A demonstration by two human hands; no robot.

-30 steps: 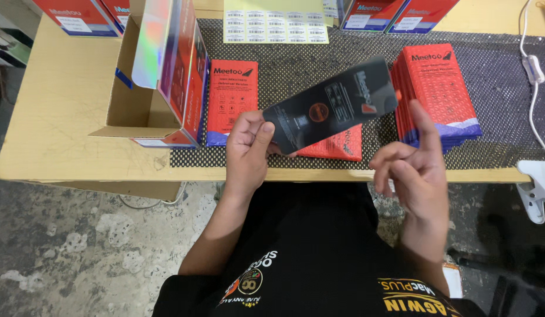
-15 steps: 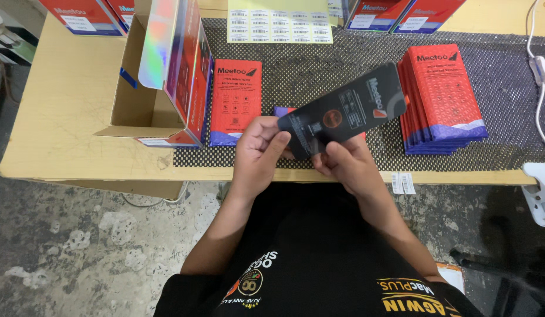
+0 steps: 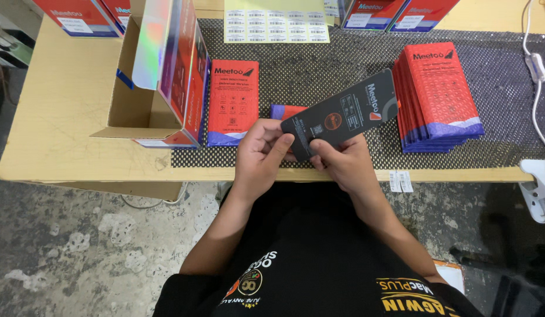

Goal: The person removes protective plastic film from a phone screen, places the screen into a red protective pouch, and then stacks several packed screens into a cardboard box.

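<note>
I have both hands pinched on the lower end of the flat black packet (image 3: 343,114): my left hand (image 3: 262,154) clamps its left corner, thumb on top, while my right hand (image 3: 341,164) nips the bottom edge, fingertips pressed to its face as if seating a small label. The packet slants up and away from the grip, above the dark mesh mat (image 3: 319,64). I judge the sticking step is in hand; next comes a firm press, then a set-down, perhaps on the red stack (image 3: 439,97) right of the grip
</note>
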